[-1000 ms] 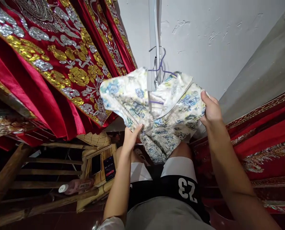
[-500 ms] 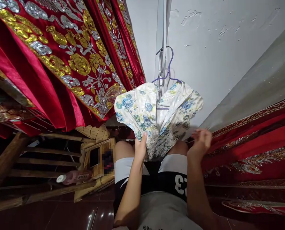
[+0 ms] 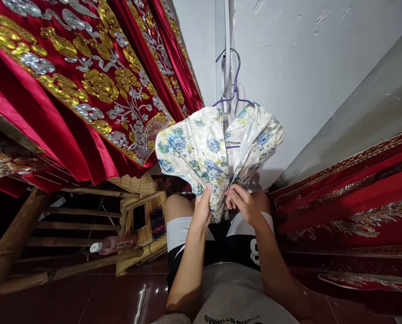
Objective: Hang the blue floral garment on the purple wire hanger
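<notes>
A white short-sleeved blouse [image 3: 201, 148] with blue and yellow flowers hangs from a purple hanger [image 3: 235, 92], its neckline open in a V. My left hand [image 3: 202, 204] grips the lower left front, thumb on top of the cloth and fingers behind it. At the front edge of the right panel is my right hand [image 3: 239, 200], its fingers bent and closed, with the fingertips at the cloth. Whether a small fastener lies between them is hidden. The blouse's lower end hangs in folds above my knees.
The hanger hooks onto a white strap [image 3: 226, 27] against the wall [image 3: 282, 76]. Red sequined cloth [image 3: 99, 85] hangs at the left, more red cloth [image 3: 356, 216] at the right. Lower left are a bamboo rack [image 3: 69, 270], a pink bottle [image 3: 115, 245] and a dark phone [image 3: 139, 217].
My right hand has moved left from beside the blouse to its front edge, and its fingers have closed there. My left hand keeps its hold. The view has shifted slightly.
</notes>
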Motion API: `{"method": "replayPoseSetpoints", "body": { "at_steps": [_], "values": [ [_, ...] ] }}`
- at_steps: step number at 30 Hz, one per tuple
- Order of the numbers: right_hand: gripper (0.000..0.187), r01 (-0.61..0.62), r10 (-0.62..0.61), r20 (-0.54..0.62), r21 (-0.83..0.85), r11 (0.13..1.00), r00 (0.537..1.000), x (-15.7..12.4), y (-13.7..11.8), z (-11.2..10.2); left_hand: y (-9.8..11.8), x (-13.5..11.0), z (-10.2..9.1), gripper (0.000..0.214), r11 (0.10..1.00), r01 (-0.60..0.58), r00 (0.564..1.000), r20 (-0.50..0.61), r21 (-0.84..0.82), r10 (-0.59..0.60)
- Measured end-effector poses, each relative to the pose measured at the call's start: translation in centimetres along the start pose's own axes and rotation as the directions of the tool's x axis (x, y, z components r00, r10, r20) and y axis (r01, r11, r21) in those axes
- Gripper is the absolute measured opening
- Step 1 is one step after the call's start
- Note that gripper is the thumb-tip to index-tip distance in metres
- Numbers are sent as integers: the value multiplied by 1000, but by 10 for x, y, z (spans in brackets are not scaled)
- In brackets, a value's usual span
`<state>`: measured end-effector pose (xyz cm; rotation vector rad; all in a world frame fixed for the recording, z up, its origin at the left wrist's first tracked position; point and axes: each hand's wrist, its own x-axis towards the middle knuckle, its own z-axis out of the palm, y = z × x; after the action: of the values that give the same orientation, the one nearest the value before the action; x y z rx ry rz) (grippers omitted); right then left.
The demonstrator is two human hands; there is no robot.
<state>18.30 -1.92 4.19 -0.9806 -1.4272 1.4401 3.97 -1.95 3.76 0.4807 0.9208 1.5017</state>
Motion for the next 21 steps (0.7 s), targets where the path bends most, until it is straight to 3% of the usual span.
{"method": "replayPoseSetpoints", "body": {
  "at_steps": [5, 8, 9, 11, 12, 13, 14, 16, 18, 21],
  "values": [
    [36, 13, -8, -148, 32, 999, 989, 0, -12, 3, -7, 2, -1, 69, 1000, 11, 1000, 20, 27, -12],
    [36, -17, 35, -257, 75, 997, 966, 0, -14, 4, -6, 12, -9, 63, 967, -192, 976, -73, 169, 207],
    [36, -30, 55, -284, 91, 995, 957, 1, -14, 4, -6, 15, -13, 60, 918, -298, 931, -136, 260, 340],
    [35, -57, 90, -298, 119, 991, 950, 2, -11, 4, -9, 18, -18, 59, 746, -483, 754, -215, 459, 620],
    [34, -67, 103, -290, 131, 989, 951, 2, -10, 4, -13, 17, -20, 59, 642, -548, 658, -198, 536, 726],
    [34, -74, 111, -275, 142, 987, 955, 3, -8, 5, -18, 15, -21, 57, 551, -594, 593, -143, 587, 792],
    [34, -77, 114, -253, 152, 985, 961, 4, -7, 6, -24, 11, -21, 55, 487, -626, 577, -59, 609, 815],
    [32, -70, 103, -206, 162, 984, 973, 5, -4, 10, -38, 3, -20, 49, 457, -656, 654, 151, 600, 741],
    [32, -44, 71, -178, 154, 987, 981, 5, -4, 16, -49, -3, -17, 39, 491, -641, 739, 302, 590, 602],
    [31, 5, 17, -187, 122, 993, 982, 5, -8, 20, -54, -4, -12, 20, 523, -592, 796, 341, 613, 501]
  ]
}}
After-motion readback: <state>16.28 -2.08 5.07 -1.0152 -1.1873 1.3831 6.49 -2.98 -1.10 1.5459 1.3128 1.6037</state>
